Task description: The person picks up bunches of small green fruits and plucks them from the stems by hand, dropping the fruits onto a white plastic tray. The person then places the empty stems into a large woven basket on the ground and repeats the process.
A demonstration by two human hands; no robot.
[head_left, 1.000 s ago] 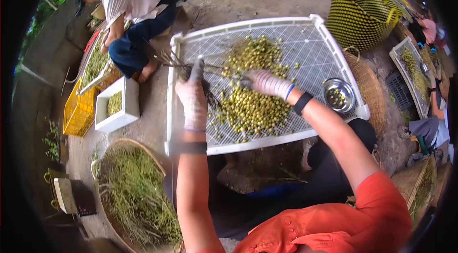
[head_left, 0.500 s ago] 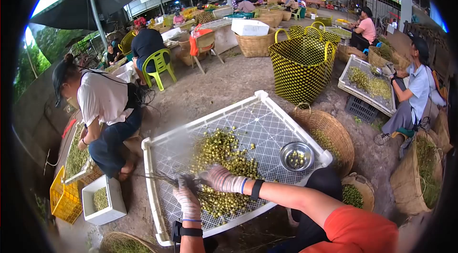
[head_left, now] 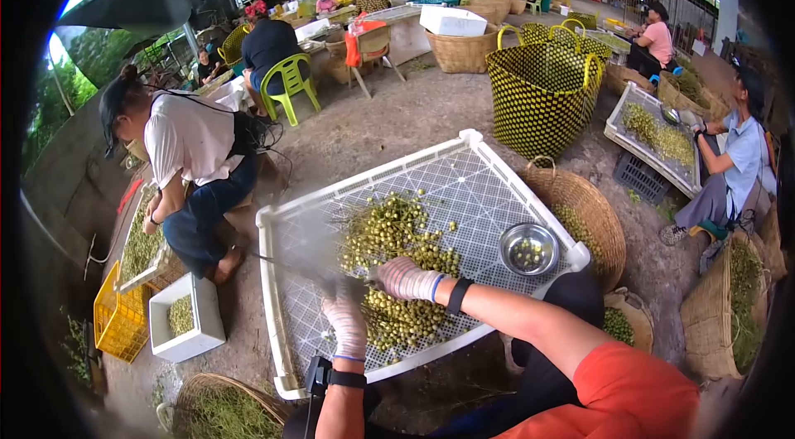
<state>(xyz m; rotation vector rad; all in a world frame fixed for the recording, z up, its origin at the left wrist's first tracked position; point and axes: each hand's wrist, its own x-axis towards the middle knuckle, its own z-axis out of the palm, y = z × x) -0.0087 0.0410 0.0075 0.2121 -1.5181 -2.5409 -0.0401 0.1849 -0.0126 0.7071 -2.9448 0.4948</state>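
A white mesh tray (head_left: 489, 215) lies tilted before me, with a heap of round green-yellow berries (head_left: 406, 244) on thin stalks. My left hand (head_left: 344, 325), in a striped glove, is closed over the heap's near left side; thin dark stems (head_left: 290, 267) stick out leftward from its fingers, partly lost in blur. Close by, my gloved right hand (head_left: 407, 280) is closed at the berries, fingertips curled down; what they pinch is hidden. Right of the heap a steel bowl (head_left: 529, 249) stands on the tray with some berries in it.
Wicker baskets (head_left: 592, 219) and a yellow-black woven basket (head_left: 542, 99) stand around the tray. At left a person (head_left: 195, 141) bends over another tray, near a white box (head_left: 186, 319) and yellow crate (head_left: 124, 315). At right a person (head_left: 733, 149) sits by a mesh tray (head_left: 654, 137).
The view has shifted, so the scene sits a little to the right. Both hands stay close together over the heap, and the stems at my left hand now point up-left instead of level.
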